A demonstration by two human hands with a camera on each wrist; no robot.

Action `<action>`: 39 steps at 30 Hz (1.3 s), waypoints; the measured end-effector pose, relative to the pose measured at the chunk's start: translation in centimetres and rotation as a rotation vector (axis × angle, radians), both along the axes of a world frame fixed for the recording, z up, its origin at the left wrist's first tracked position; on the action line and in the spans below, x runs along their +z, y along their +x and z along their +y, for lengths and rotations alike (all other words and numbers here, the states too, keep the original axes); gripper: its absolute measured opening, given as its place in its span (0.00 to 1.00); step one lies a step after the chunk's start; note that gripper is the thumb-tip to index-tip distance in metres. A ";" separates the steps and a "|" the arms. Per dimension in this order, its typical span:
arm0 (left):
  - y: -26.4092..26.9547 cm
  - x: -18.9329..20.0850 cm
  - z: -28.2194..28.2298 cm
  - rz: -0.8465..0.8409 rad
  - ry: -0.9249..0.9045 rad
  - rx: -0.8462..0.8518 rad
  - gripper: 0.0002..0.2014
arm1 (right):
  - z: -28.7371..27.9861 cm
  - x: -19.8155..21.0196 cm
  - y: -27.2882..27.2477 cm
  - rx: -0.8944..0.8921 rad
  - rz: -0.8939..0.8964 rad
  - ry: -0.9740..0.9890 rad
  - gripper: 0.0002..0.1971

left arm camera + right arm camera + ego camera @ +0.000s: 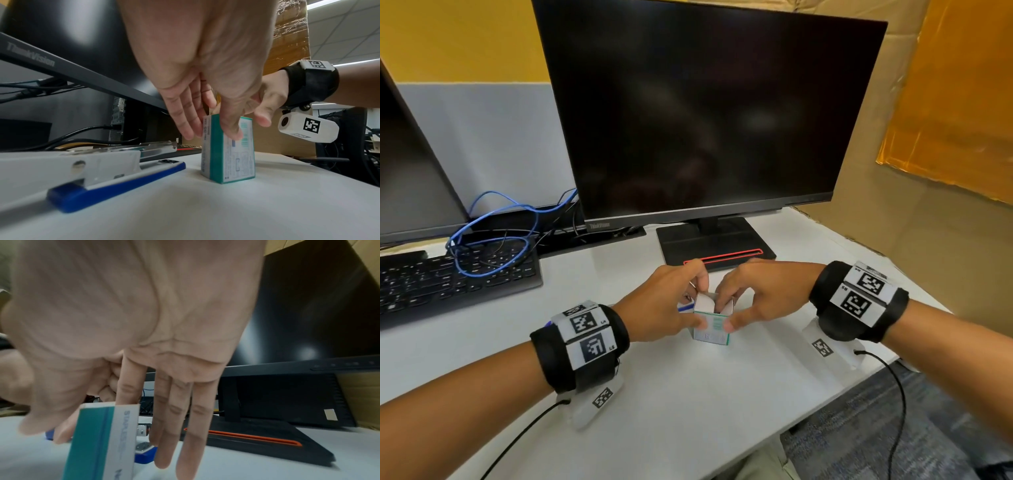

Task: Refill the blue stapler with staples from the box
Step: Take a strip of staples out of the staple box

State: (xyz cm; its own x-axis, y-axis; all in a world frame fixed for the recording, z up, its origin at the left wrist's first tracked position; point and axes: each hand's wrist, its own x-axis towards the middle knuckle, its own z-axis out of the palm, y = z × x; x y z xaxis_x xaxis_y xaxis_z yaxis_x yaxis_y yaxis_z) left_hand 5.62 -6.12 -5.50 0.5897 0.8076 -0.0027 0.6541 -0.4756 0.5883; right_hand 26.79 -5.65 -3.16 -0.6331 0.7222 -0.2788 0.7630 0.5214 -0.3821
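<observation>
A small white and green staple box [711, 330] stands upright on the white desk [688, 411], its top flaps open. My left hand [698, 303] holds it with the thumb on the front face and the fingers on the far side. My right hand [727, 310] pinches it from the right, thumb on the front and index finger at the open top. The stapler [102, 164], white with a blue base, lies just left of the box [228, 154] with its metal magazine showing. In the head view my left hand hides it apart from a blue sliver.
A dark monitor [705, 113] on a black stand base [715, 243] rises right behind the hands. A keyboard [448, 281] with a blue cable [493, 240] on it lies at the left. The desk's edge [859, 380] runs diagonally at the right.
</observation>
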 end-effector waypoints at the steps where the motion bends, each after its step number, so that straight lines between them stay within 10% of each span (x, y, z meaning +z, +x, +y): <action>1: 0.0 0.1 -0.1 0.005 0.000 -0.003 0.19 | 0.0 0.0 0.0 -0.004 0.008 0.007 0.19; 19: -0.2 0.5 0.3 0.167 0.257 -0.243 0.19 | -0.7 -0.9 0.7 -0.140 0.321 0.127 0.07; 31: -1.2 -0.7 0.3 0.010 0.263 -0.049 0.19 | 1.2 -0.5 -3.4 0.049 -0.103 0.135 0.11; 39: -1.1 -0.9 0.0 -0.014 0.244 -0.047 0.18 | 1.9 -0.5 -2.6 0.020 0.058 -0.060 0.09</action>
State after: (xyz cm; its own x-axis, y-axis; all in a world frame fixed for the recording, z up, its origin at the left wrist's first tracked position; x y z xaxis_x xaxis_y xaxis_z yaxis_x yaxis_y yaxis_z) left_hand 4.50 -6.13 -6.40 0.6252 0.7551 0.1973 0.6203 -0.6342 0.4615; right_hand 24.17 -3.75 -3.71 -0.6632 0.6925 -0.2841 0.7287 0.5108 -0.4561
